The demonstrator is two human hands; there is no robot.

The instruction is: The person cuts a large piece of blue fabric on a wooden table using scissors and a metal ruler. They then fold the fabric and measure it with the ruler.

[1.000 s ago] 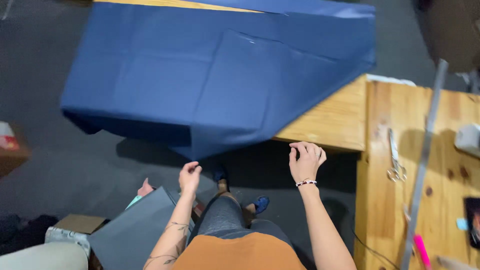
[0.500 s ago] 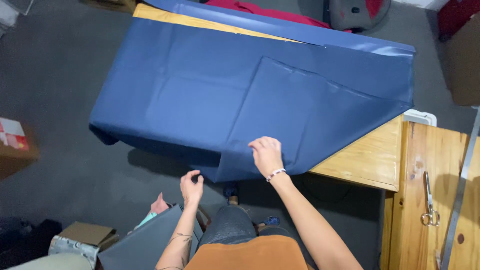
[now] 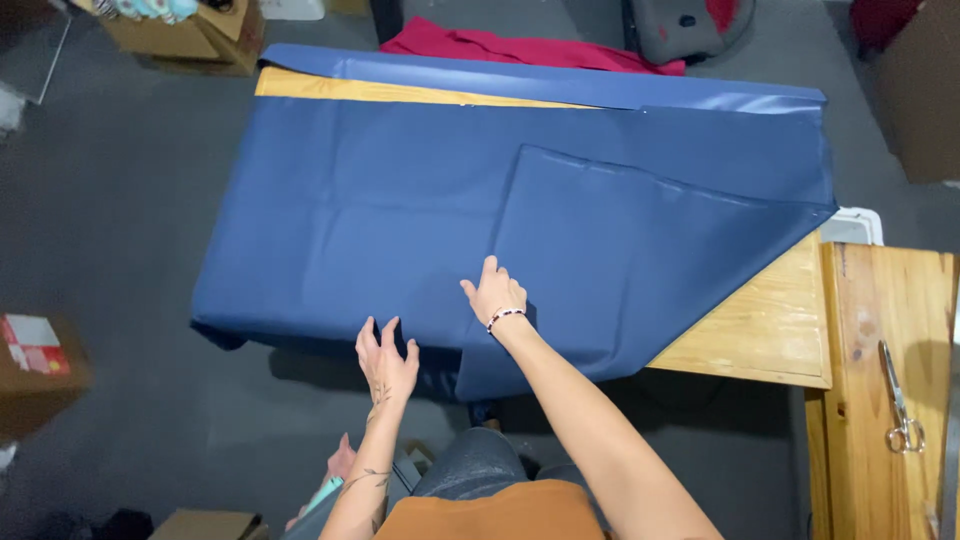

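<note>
1. I see my right hand flat, fingers spread, grip apart, pressing the folded flap of the blue vinyl sheet; my left hand, grip also apart, touches the sheet's near edge where it droops over the tabletop.
2. Risk, as I judge it: the slick sheet overhangs the near edge; uneven pressing could let it slide floorward or set a crooked crease.
3. Around: bare wood at right, scissors on an adjoining bench, red fabric beyond, cardboard boxes on grey floor.
</note>
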